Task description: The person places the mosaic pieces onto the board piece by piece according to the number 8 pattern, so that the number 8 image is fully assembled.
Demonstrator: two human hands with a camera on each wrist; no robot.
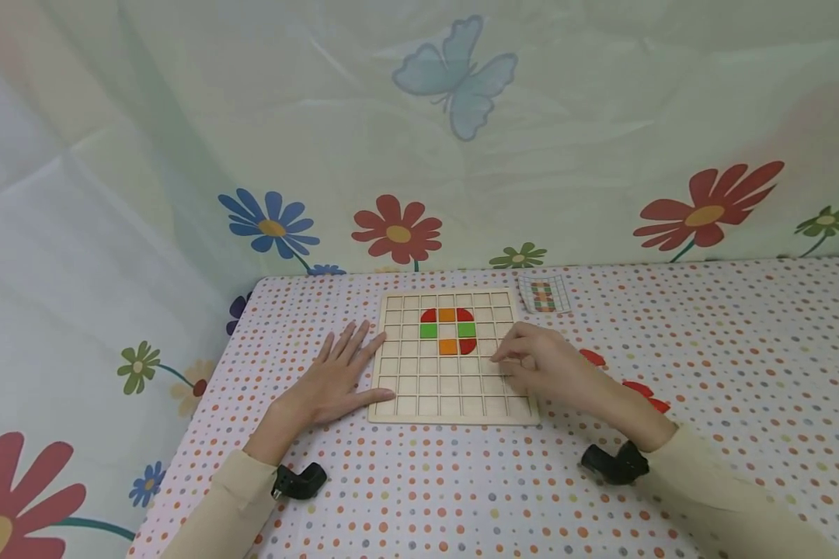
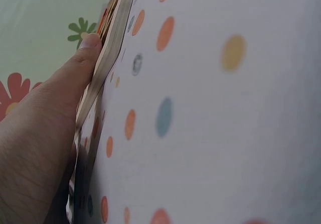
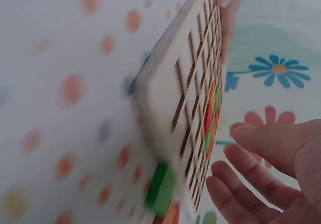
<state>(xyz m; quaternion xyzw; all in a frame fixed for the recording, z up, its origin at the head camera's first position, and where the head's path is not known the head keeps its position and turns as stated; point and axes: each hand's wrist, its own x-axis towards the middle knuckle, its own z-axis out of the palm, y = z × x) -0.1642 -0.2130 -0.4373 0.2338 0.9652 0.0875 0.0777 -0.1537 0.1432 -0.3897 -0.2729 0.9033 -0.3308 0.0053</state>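
Observation:
A square wooden grid board (image 1: 433, 407) lies on the table. Set in its upper middle cells are three red round-cornered tiles (image 1: 468, 346), two orange square tiles (image 1: 447, 315) and two green square tiles (image 1: 429, 331). My left hand (image 1: 335, 384) rests flat at the board's left side, fingers spread, its thumb over the lower left edge. Over the right edge hovers my right hand (image 1: 541, 355), fingers loosely bent; the right wrist view shows its thumb apart from the fingers and nothing between them. A green block (image 3: 161, 188) is beside the board's rim in that view.
Behind the board's right corner lies a pattern card (image 1: 545, 295) with coloured squares. Red pieces (image 1: 593, 357) lie to the right, partly behind the right forearm. A dotted cloth covers the table, and a flowered curtain (image 1: 573, 155) hangs at its back.

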